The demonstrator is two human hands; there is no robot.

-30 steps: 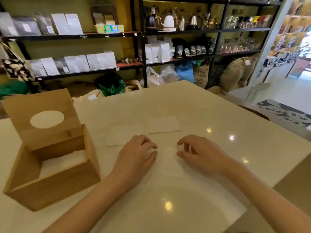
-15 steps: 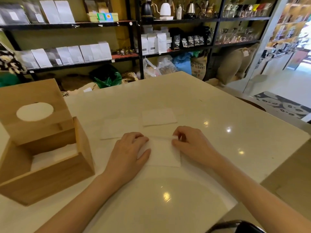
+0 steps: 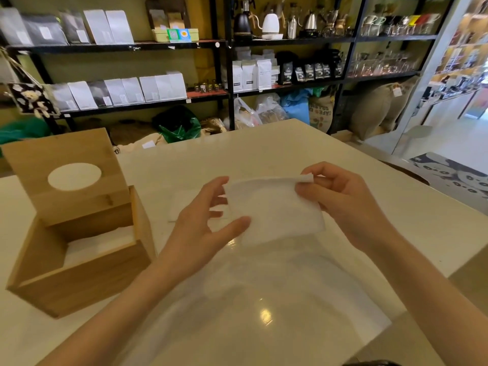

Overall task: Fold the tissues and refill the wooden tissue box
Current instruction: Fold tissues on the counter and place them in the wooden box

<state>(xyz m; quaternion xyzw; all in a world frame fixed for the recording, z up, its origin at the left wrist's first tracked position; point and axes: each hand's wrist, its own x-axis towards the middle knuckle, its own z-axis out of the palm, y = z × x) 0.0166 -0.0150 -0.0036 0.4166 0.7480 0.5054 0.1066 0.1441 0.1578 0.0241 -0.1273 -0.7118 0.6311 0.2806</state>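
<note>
In the head view, a folded tissue [image 3: 274,210] is now held up in the air above the tabletop [image 3: 303,143], whereas half a second ago it was pressed flat on the surface under both hands. The crease has evidently been finished, and the piece has been lifted for transfer.

The right hand [image 3: 343,204] is closed in a pinch on the tissue's upper right corner, with thumb and forefinger clamped on a small tab of paper that sticks up between them. The left hand [image 3: 203,228] is spread fairly wide; its thumb is laid against the lower left edge of the tissue and its fingers [image 3: 216,186] are curved behind the left edge, so the sheet is steadied loosely rather than gripped hard.

The wooden tissue box [image 3: 79,260] is seen to the left, well apart from the raised tissue, with its open body facing up and a white stack of tissues [image 3: 103,241] already lying inside. The lid [image 3: 71,175], with its oval opening, is propped upright against the back of the box. More tissue [image 3: 182,204] is faintly made out flat on the tabletop behind the left hand; how many sheets cannot be told.

It is judged that the folding of this sheet is done and that it is next to be carried left and laid on the stack; further sheets remain to be folded.
</note>
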